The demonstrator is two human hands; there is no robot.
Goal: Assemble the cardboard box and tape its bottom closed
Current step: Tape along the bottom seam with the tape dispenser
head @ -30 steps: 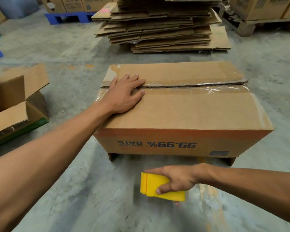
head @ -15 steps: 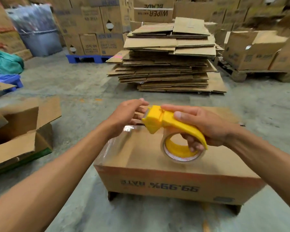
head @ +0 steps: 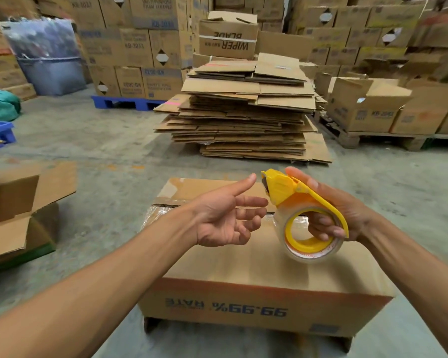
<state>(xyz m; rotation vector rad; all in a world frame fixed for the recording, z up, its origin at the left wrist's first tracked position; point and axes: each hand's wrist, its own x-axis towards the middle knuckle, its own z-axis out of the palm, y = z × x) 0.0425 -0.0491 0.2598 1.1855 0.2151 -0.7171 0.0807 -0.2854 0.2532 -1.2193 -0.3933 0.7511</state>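
Observation:
A brown cardboard box [head: 246, 270] stands upside down on the concrete floor, its printed side facing me. Clear tape runs along the seam of its upturned bottom. My right hand [head: 342, 215] grips a yellow tape dispenser [head: 299, 210] with a roll of clear tape, held in the air above the box's right half. My left hand [head: 225, 218] hovers palm up just left of the dispenser, fingers loosely curled and holding nothing, fingertips close to the dispenser's head.
A tall stack of flattened cardboard [head: 243, 112] lies straight behind the box. An open box [head: 18, 210] sits on the floor at the left. Stacked cartons on a blue pallet [head: 126, 103] and a wooden pallet [head: 378, 139] line the back.
My right hand lifted the dispenser from the floor to above the box. My left hand left the box top, reached the dispenser's head, then drew back slightly with its palm turned up.

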